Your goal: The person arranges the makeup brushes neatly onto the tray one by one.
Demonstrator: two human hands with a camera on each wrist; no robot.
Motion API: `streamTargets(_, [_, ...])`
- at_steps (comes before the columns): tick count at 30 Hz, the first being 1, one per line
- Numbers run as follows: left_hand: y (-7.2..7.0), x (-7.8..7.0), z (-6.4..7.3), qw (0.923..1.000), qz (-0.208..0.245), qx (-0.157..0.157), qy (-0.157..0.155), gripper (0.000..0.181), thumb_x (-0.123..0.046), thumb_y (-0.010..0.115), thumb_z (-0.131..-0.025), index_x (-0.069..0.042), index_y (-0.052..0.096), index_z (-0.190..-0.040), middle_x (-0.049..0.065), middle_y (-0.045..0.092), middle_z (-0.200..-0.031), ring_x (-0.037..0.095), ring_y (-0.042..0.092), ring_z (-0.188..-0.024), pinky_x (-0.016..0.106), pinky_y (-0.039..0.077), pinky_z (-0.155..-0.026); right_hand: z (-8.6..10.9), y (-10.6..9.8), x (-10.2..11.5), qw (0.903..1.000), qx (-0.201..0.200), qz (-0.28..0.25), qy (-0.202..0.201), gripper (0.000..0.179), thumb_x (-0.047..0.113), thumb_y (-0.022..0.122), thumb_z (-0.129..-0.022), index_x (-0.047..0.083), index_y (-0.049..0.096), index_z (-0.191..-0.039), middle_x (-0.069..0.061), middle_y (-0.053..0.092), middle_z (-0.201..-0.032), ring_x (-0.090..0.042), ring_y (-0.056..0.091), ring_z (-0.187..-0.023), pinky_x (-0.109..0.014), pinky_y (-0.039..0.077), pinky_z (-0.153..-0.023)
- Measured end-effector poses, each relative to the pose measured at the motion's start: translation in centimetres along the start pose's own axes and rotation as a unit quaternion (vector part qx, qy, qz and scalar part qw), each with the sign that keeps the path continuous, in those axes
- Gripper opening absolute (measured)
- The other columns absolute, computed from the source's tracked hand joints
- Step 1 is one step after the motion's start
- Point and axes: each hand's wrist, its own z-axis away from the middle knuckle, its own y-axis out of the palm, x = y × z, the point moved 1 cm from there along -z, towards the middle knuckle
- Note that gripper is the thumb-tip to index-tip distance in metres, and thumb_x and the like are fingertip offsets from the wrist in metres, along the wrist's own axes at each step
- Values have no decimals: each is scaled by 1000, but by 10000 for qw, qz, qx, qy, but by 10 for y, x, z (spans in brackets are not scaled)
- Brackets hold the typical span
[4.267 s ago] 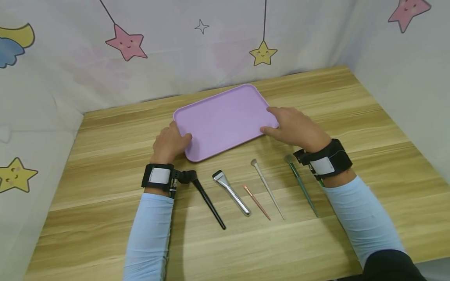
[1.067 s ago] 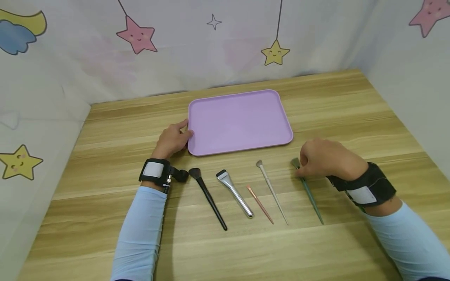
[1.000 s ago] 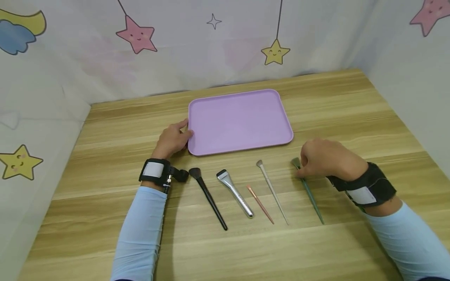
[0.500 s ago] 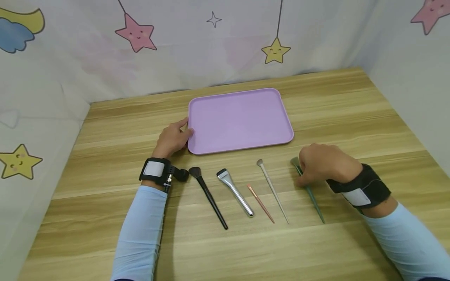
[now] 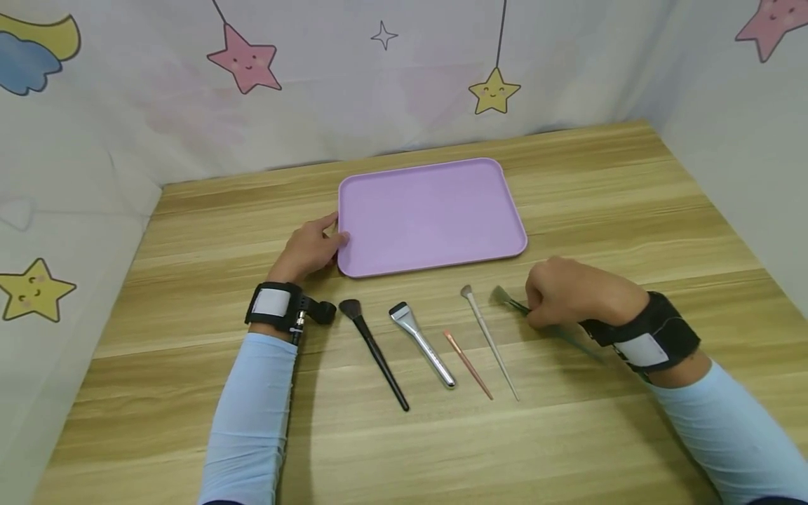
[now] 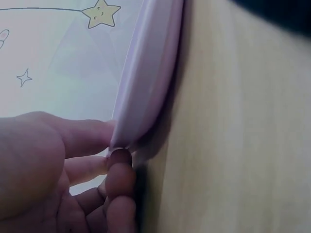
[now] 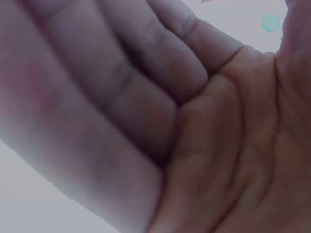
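Note:
My left hand (image 5: 311,247) pinches the left edge of a purple tray (image 5: 432,214), thumb over the rim and fingers at its underside. In the left wrist view the thumb and fingertips meet at the tray's edge (image 6: 141,87). My right hand (image 5: 577,293) pinches a green makeup brush (image 5: 501,295) near its head. The brush slants with its bristles toward the left, its handle partly hidden behind the hand. Filling the right wrist view are the palm and bent fingers (image 7: 112,92); no brush shows there.
Left of the right hand lie a white brush (image 5: 486,337), a short copper-coloured brush (image 5: 468,365), a silver flat brush (image 5: 423,345) and a black brush (image 5: 376,351) on the wooden table (image 5: 492,456). A white star-patterned cloth (image 5: 379,105) stands behind the table.
Both hands held the tray at first; the right hand let go, moved to the green brush and has now turned it, bristles swinging left. The tray sits straighter; the left hand stays on it.

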Motion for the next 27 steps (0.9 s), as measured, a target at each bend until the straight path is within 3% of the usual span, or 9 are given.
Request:
streamTargets(6, [0, 1, 0, 10000, -1, 51, 22, 68, -34, 55, -99, -15, 31, -160, 12, 62, -86, 21, 56, -68, 32, 43, -61, -3, -2, 1, 9993, -328, -46, -164, 10, 12, 70, -81, 12, 68, -71, 5, 56, -66, -10, 50, -56, -30, 44, -56])
streamTargets(11, [-1, 0, 2, 10000, 25, 66, 20, 71, -32, 57, -97, -13, 31, -160, 13, 63, -88, 22, 56, -70, 32, 43, -61, -4, -4, 3, 9975, -642, -236, -154, 3, 9, 68, -81, 6, 69, -81, 3, 52, -65, -11, 47, -56, -31, 41, -56])
streamTargets(17, [-1, -2, 1, 10000, -51, 52, 68, 71, -30, 57, -97, -12, 30, -160, 13, 62, -89, 22, 56, -71, 32, 43, -62, -6, -7, 3, 9931, -1072, -440, -203, 20, 3, 69, -84, -5, 72, -102, -1, 61, -75, -13, 54, -65, -33, 47, -60])
streamTargets(27, [-1, -2, 2, 10000, -48, -9, 63, 69, -28, 56, -96, -12, 32, -159, 11, 62, -84, 20, 55, -67, 32, 43, -60, -9, -15, 1, 9782, -1914, -758, 272, 16, 12, 73, -88, -3, 76, -93, -4, 69, -76, -15, 60, -64, -32, 49, -58])
